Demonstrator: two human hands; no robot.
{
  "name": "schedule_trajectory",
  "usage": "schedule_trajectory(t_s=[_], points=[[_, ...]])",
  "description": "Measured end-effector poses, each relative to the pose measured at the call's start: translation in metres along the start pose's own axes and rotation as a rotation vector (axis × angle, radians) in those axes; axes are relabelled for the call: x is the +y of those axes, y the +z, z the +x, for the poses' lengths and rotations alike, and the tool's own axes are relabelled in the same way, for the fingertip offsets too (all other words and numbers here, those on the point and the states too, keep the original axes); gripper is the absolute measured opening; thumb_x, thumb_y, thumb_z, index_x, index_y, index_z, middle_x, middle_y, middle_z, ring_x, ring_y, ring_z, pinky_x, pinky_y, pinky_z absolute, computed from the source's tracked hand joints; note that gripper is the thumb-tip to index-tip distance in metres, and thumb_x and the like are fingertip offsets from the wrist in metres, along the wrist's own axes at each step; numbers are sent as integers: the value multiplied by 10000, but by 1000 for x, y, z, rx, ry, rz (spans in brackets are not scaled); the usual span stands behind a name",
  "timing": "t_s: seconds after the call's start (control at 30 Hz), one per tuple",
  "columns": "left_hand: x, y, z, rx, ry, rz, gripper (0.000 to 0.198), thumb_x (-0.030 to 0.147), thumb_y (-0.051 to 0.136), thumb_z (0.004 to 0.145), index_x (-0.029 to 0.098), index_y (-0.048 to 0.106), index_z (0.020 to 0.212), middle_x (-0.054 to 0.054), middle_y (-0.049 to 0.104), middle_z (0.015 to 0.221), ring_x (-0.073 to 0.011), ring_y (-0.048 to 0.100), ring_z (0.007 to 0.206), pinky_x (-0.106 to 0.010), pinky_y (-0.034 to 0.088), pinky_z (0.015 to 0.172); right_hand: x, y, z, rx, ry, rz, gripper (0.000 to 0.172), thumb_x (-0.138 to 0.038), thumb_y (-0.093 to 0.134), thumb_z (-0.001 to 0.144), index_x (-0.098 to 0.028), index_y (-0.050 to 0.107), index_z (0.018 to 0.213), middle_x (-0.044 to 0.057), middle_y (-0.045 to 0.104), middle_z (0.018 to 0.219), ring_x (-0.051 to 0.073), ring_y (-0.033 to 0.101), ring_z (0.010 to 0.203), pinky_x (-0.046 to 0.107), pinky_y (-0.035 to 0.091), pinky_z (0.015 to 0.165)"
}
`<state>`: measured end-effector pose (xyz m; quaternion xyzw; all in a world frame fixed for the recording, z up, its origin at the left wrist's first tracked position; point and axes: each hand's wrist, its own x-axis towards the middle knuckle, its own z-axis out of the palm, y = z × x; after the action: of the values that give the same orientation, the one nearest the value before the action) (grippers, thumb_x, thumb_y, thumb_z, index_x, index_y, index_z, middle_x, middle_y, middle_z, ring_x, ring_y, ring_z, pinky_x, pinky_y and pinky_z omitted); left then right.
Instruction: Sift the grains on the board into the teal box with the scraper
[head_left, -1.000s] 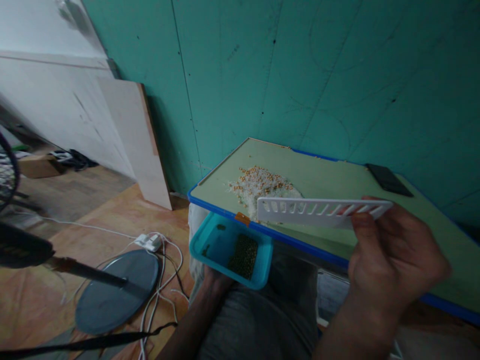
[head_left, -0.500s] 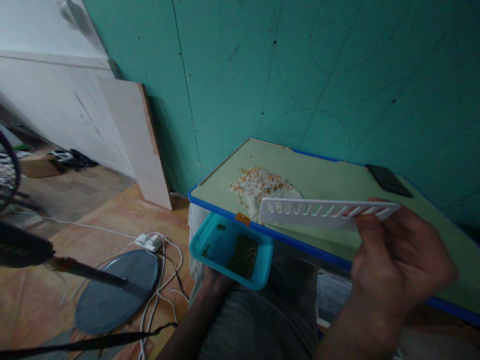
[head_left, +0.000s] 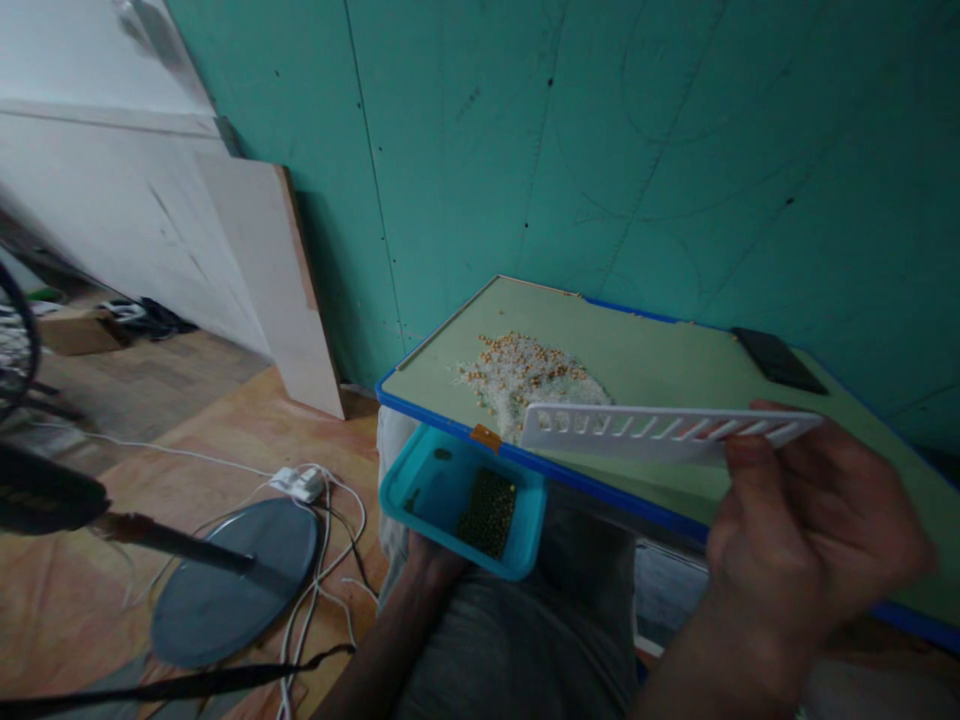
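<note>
My right hand grips the end of a long white slotted plastic strip, held level above the front of a green table with a blue rim. Beyond the strip lies a heap of white rice mixed with yellow and green grains. Below the table's edge my left hand supports a turquoise container from underneath; the container holds a patch of small green grains. Most of my left hand's fingers are hidden by the container.
A black phone lies at the table's far right. A teal wall stands behind. On the floor to the left are a fan's round grey base, a white power strip with cables, and a leaning board.
My right hand has shifted the white strip slightly right and down. The container and my left hand have stayed put.
</note>
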<state>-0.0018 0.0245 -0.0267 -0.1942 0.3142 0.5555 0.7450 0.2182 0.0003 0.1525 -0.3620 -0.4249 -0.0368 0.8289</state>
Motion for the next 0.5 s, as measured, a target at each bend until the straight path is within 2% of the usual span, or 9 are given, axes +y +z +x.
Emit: schedule_trajectory(t_s=[0.1, 0.2, 0.27, 0.37, 0.43, 0.5], points=[[0, 0, -1, -14, -22, -35, 347, 219, 465, 1062, 333, 588, 758, -151, 850, 881, -303, 736, 1452, -488, 519, 1341, 3, -2, 0, 31, -12, -19, 295, -255, 1055, 778, -213, 896, 1023, 18, 837, 901, 210, 764, 714, 421, 705, 744], [2, 0, -2, -28, -18, -48, 540, 340, 448, 1149, 327, 494, 611, -86, 716, 642, -287, 826, 1071, -465, 563, 1296, 9, -6, 3, 57, -11, -56, 322, -282, 1060, 756, -212, 905, 1029, 28, 834, 884, 232, 771, 738, 460, 713, 787], [3, 1, -3, -32, -15, -32, 609, 370, 405, 1178, 303, 507, 581, -68, 673, 600, -266, 799, 911, -458, 587, 1265, 16, -9, 6, 110, -41, -48, 377, -272, 1082, 672, -195, 923, 1006, 41, 843, 875, 235, 761, 728, 460, 701, 789], [6, 2, -3, -31, -9, -25, 584, 347, 407, 1161, 308, 544, 594, -98, 762, 701, -274, 783, 881, -454, 615, 1218, 25, -11, 10, 180, -78, -23, 393, -264, 1085, 587, -204, 941, 947, 56, 862, 885, 242, 752, 734, 481, 691, 831], [7, 2, -2, -10, 4, -21, 570, 307, 396, 1154, 322, 542, 604, -88, 785, 716, -249, 720, 723, -423, 629, 1190, 27, -11, 11, 196, -98, -24, 394, -295, 1090, 577, -232, 946, 938, 50, 867, 893, 247, 749, 736, 512, 693, 889], [8, 0, 0, 9, 13, -11, 592, 267, 356, 1167, 333, 528, 604, -55, 747, 650, -218, 621, 578, -373, 637, 1164, 24, -11, 10, 189, -87, -44, 394, -319, 1099, 592, -259, 948, 950, 44, 867, 907, 258, 747, 744, 554, 694, 942]])
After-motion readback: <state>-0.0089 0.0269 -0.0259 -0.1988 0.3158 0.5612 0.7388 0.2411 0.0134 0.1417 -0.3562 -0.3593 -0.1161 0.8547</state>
